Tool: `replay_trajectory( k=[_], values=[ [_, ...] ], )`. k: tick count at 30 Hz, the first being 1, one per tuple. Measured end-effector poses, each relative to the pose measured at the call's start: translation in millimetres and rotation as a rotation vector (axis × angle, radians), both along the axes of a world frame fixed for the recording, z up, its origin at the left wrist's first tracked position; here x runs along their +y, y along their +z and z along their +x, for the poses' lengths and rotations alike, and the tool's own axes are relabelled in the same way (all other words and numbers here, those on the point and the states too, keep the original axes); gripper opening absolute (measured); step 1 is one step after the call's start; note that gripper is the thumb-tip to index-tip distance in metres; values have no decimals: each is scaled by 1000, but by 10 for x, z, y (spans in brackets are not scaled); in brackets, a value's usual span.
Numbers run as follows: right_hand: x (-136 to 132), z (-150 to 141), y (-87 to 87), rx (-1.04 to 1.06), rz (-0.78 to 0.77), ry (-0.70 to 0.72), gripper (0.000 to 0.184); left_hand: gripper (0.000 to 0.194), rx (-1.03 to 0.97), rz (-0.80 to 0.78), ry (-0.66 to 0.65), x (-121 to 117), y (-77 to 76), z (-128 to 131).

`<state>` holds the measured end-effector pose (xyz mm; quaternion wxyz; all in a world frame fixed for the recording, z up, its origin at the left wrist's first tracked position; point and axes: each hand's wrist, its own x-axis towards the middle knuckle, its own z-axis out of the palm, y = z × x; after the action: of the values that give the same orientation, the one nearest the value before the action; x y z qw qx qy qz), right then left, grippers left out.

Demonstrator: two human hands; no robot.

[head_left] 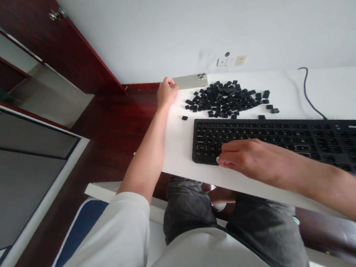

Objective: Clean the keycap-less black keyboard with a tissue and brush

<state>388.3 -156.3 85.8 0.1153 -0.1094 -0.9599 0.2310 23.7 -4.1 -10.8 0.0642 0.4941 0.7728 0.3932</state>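
My left hand [167, 92] rests at the far left edge of the table, its fingers curled in against the near end of a pale phone [189, 81]. Whether it grips anything is hidden. Over the lower left of a black keyboard [258, 129] is my right hand [241, 155], fingers closed together and pointing left. A small white wad [218, 160] shows at its fingertips, mostly covered. The keyboard's caps look removed in its rows. Behind it lies a loose heap of black keycaps [224, 99].
The white table [286, 96] meets the wall, where sockets [240, 60] are fixed. A black cable [307, 94] runs back from the keyboard. Several single keycaps lie around the heap. On the left are a dark red door [50, 40] and a blue seat [78, 236].
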Motion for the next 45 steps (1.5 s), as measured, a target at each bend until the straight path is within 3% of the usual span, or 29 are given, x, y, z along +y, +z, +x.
replay_trajectory(
  k=[3, 5, 7, 11, 16, 20, 23, 25, 31, 34, 37, 42, 45],
  values=[
    [-170, -277, -15, -122, 35, 80, 14, 9, -5, 4, 11, -13, 25, 18],
    [-268, -398, -57, -118, 85, 36, 13, 8, 2, -18, 19, -32, 53, 32],
    [-347, -341, -128, -94, 108, -52, 6, 9, 16, -44, 21, -54, 82, 45],
    [-510, 265, -311, 22, 119, -323, 17, 16, 39, -70, 33, -73, 121, 61],
    [-671, 1269, -446, 132, 162, -827, 22, 25, 113, -97, 71, -43, 130, 48],
    [-599, 1982, -486, 74, 224, -1279, 26, 28, 124, -114, 74, -48, 158, 41],
    [-503, 2234, -519, 68, 260, -1526, 28, 31, 116, -139, 63, -77, 203, 54],
    [-486, 2166, -534, 118, 249, -1548, 26, 34, 116, -161, 59, -93, 229, 63],
    [-655, 1286, -526, 197, 111, -1277, 23, 36, 127, -161, 71, -59, 195, 6],
    [-634, 1079, -498, 187, 82, -1205, 22, 37, 122, -155, 76, -21, 155, -40],
    [-475, 1270, -456, 151, 78, -1211, 19, 36, 116, -151, 83, -7, 143, -59],
    [-213, 1840, -401, 44, 128, -1398, 15, 36, 92, -156, 82, -21, 177, -33],
    [-177, 1782, -404, 62, 131, -1343, 17, 36, 88, -161, 93, -25, 194, -13]
  ],
)
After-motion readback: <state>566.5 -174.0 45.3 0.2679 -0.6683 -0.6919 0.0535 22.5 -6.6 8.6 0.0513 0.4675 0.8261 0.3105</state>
